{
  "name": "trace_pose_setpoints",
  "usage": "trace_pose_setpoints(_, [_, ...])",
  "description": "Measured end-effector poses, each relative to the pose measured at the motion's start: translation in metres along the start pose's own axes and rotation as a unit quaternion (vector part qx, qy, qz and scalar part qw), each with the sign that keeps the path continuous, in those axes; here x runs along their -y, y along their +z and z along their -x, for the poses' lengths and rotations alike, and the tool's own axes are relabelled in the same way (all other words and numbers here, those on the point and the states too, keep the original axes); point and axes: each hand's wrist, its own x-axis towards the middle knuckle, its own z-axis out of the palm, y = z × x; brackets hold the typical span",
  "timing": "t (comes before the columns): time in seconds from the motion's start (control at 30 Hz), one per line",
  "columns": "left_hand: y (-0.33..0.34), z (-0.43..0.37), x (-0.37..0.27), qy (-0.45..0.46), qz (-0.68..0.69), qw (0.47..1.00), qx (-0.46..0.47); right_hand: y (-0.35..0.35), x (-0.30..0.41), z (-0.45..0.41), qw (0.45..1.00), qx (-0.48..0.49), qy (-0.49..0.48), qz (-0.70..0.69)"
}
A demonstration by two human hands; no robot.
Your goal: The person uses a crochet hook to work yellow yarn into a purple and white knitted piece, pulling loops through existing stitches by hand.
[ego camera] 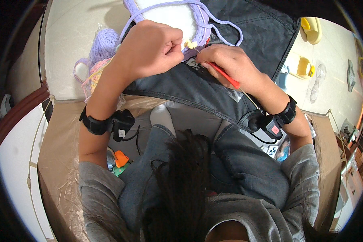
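My right hand (230,62) grips a red-handled crochet hook (222,74). Its thin metal shaft reaches a small piece of pale yellow yarn work (190,44) at the edge of a slipper sole (166,13) with a white fleecy top and lilac yarn around its rim. My left hand (157,48) is curled over the sole's near left side, fingers bent in. Whether it pinches yarn or the rim is hidden. A loose lilac yarn strand (222,21) loops from the sole to the right. Black fabric (245,30) lies beneath the sole and my right hand.
Left of my left hand lie a lilac yarn skein (104,45) and pink-and-yellow yarn (98,75). Black wrist-strapped devices (122,124) sit on both forearms. Yellow slippers (313,30) and a clear plastic item (317,81) rest on the floor at right. Brown plastic-covered sides (60,136) flank me.
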Motion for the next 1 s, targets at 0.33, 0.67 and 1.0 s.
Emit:
trace_pose_setpoints(0.33, [-0.003, 0.001, 0.002, 0.022, -0.005, 0.999, 0.049, 0.0, 0.007, -0.003, 0.997, -0.017, -0.027, 0.076])
trace_pose_setpoints(0.67, [-0.002, 0.0, 0.002, 0.03, -0.002, 0.998, 0.047, 0.003, 0.013, 0.002, 0.997, -0.048, -0.007, 0.064])
trace_pose_setpoints(1.0, [-0.002, -0.001, 0.002, 0.025, 0.011, 0.998, 0.054, -0.004, 0.028, 0.001, 0.972, -0.08, 0.184, -0.125])
